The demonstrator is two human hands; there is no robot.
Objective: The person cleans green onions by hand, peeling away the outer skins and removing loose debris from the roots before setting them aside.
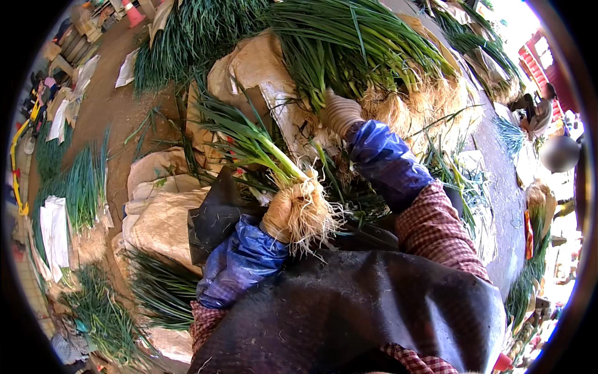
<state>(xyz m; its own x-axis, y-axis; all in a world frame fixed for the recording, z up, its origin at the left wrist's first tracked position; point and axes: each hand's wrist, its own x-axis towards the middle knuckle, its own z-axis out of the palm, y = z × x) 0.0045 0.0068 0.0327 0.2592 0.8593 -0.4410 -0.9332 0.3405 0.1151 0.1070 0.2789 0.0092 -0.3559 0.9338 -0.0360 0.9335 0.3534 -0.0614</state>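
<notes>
My left hand (281, 215), in a tan glove with a blue plastic sleeve cover, is closed around a small bunch of green onions (279, 156). The pale, stringy roots hang out over its fingers, and the leaves point up and to the left. My right hand (341, 113), in a ribbed beige glove with the same blue cover, reaches forward to the near edge of a big heap of green onions (349, 47). Its fingers are drawn together against the stalks; whatever is between them is hidden. The heap's roots (417, 100) face right and toward me.
Tan sacking (165, 218) lies to my left, with more green onions (162, 287) below it. A dark apron (355, 305) covers my lap. More bundles (87, 181) line the left side, a traffic cone (132, 14) stands far left, and a person (539, 115) is at right.
</notes>
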